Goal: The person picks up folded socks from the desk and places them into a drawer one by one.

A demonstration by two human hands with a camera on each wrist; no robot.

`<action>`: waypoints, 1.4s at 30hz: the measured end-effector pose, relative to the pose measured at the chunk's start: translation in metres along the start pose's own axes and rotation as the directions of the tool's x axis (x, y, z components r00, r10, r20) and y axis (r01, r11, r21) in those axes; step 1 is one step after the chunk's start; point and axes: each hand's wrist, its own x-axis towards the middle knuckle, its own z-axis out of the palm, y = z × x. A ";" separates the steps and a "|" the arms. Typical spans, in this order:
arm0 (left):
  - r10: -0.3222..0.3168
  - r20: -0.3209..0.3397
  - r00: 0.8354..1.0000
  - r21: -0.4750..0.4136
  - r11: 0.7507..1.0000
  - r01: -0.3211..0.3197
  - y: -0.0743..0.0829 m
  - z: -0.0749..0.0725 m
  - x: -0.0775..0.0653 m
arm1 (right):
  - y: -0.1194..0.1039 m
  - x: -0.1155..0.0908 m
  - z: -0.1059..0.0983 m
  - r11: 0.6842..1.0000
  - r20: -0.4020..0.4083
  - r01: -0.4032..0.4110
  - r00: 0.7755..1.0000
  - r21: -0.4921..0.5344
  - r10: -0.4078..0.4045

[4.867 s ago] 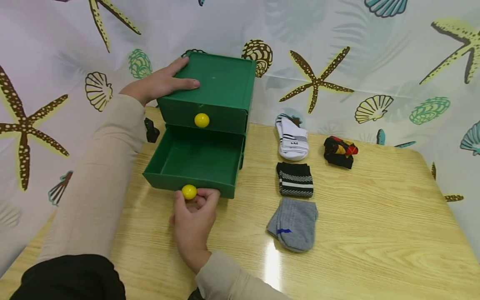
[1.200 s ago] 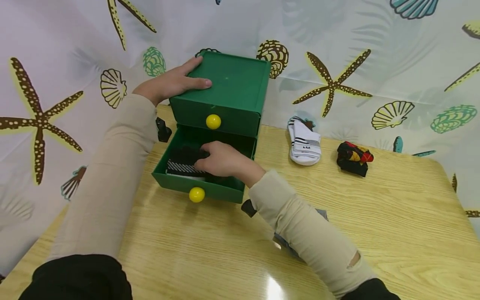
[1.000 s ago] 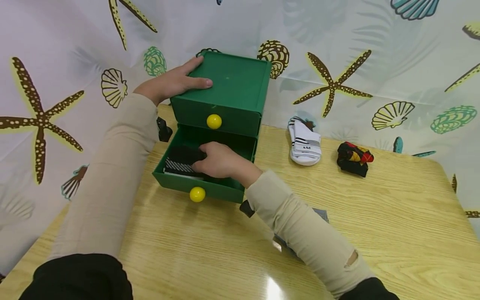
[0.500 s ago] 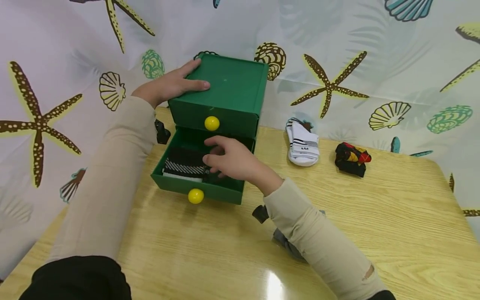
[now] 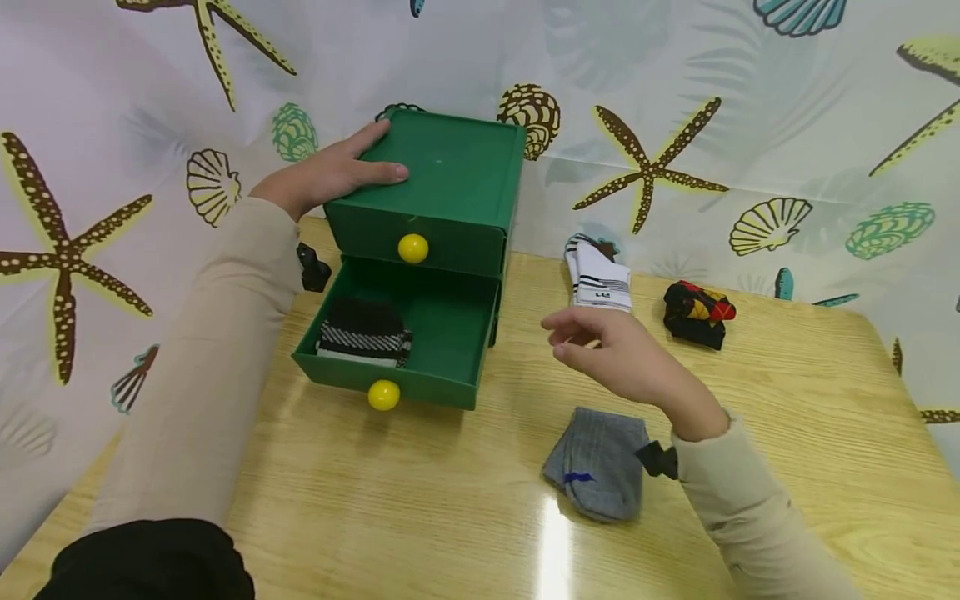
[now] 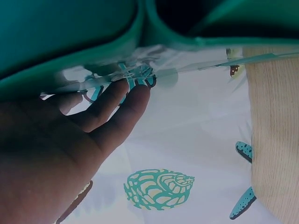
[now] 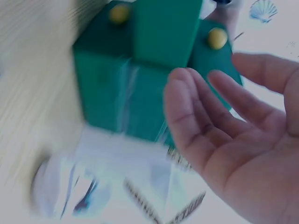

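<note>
My left hand (image 5: 330, 177) rests on the top left edge of a green two-drawer box (image 5: 450, 179), its fingers extended; the left wrist view shows them along the box's side. The lower drawer (image 5: 446, 329) is pulled out. In its left half lie folded black socks (image 5: 363, 321) with grey and white stripes. My right hand (image 5: 622, 354) hovers over the table to the drawer's right, fingers loosely bent and nothing in them. In the head view it overlaps the lower part of the folded white socks (image 5: 600, 275). Nearer me lie folded grey socks (image 5: 603, 462) with a blue mark.
Folded black socks with a red and yellow pattern (image 5: 697, 315) lie farther right on the wooden table (image 5: 810, 417). A patterned curtain (image 5: 465, 50) hangs right behind the box. Yellow round knobs stick out from both drawer fronts, including the lower knob (image 5: 384, 395).
The black striped socks have gone from the table into the lower drawer. My right hand has let go of them and moved out to the right. My left hand stays on the box.
</note>
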 end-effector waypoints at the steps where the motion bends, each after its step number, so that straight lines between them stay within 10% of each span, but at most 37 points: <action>1: -0.001 -0.002 1.000 0.001 1.000 0.001 0.000 0.000 0.000 | 0.007 -0.008 -0.002 0.999 0.018 -0.018 1.000 -0.037 0.018; 11: -0.010 -0.003 1.000 -0.020 1.000 0.010 0.000 0.000 -0.001 | 0.064 -0.061 0.004 0.920 0.136 -0.200 0.956 -0.338 0.258; 18: -0.007 0.001 1.000 -0.040 0.999 0.007 0.000 0.001 -0.003 | 0.082 -0.070 0.019 0.884 0.103 -0.207 0.957 -0.418 0.273; 25: -0.015 0.004 1.000 -0.046 0.999 0.016 0.000 0.001 -0.003 | 0.088 -0.064 0.017 0.981 0.029 -0.187 0.981 -0.059 0.189; 31: -0.023 0.002 1.000 -0.047 0.999 0.023 0.002 0.001 -0.003 | 0.083 -0.054 0.018 0.955 -0.083 -0.102 0.988 0.277 0.129; 42: -0.024 0.001 1.000 -0.059 0.998 0.024 0.002 0.001 -0.005 | 0.058 -0.034 0.014 0.940 -0.309 0.022 0.947 0.341 0.090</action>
